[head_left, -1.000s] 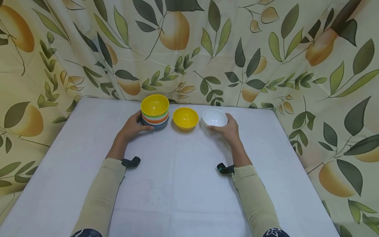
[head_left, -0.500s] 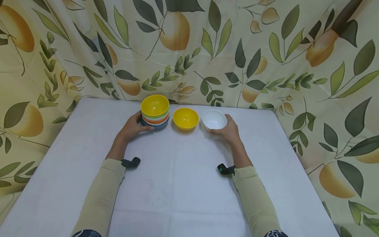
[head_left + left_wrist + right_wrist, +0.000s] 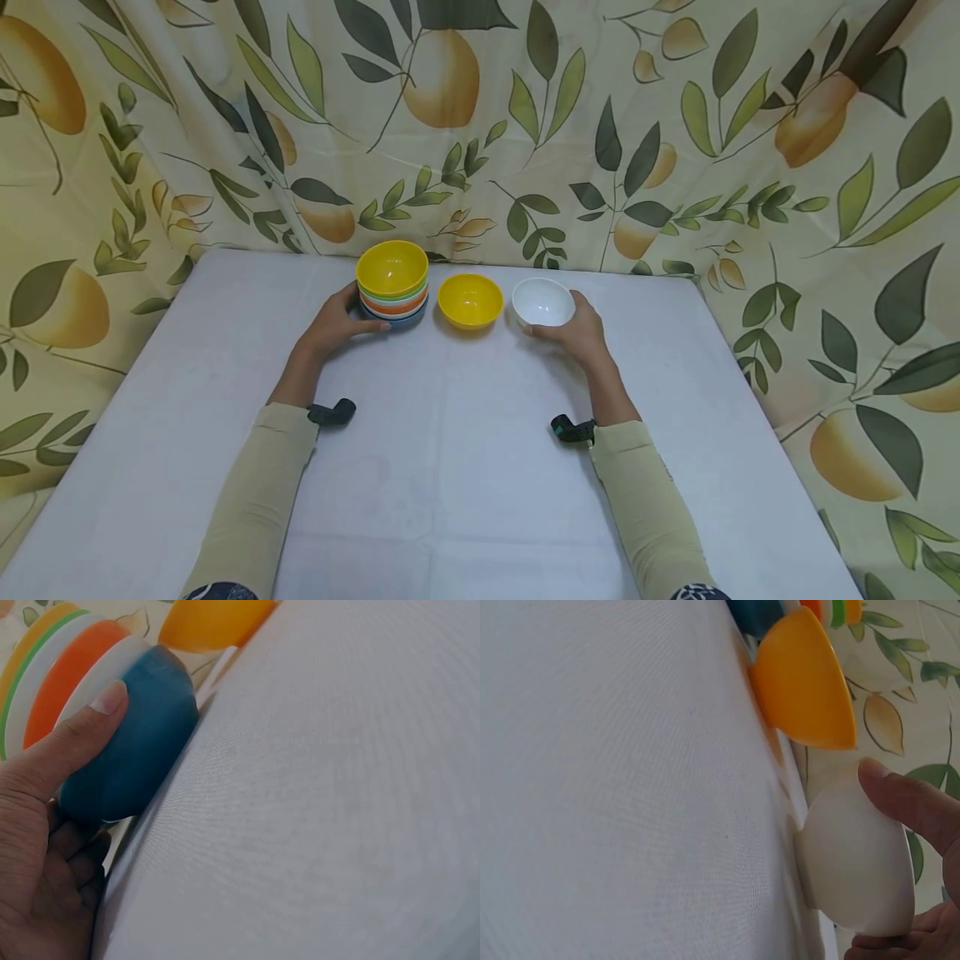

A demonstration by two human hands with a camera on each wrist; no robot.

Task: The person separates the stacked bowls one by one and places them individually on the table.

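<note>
A stack of nested bowls (image 3: 393, 275), yellow on top and blue (image 3: 142, 735) at the bottom with green, white and orange rims between, stands near the table's back edge. My left hand (image 3: 330, 323) grips it from the left, thumb across the blue bowl's front and fingers behind. To the right of the stack a single yellow bowl (image 3: 470, 302) sits upright, touched by neither hand. Beyond it is a white bowl (image 3: 542, 302). My right hand (image 3: 581, 332) holds that bowl from its right side, the thumb (image 3: 900, 796) lying along the outer wall.
The table (image 3: 442, 467) wears a white cloth. A curtain (image 3: 480, 142) printed with fruit and leaves hangs right behind the bowls and along both sides. Small black cameras (image 3: 332, 412) are strapped at both wrists.
The white bowl, tilted slightly in my right hand a second ago, now stands level. My left hand and the stack have stayed where they were.
</note>
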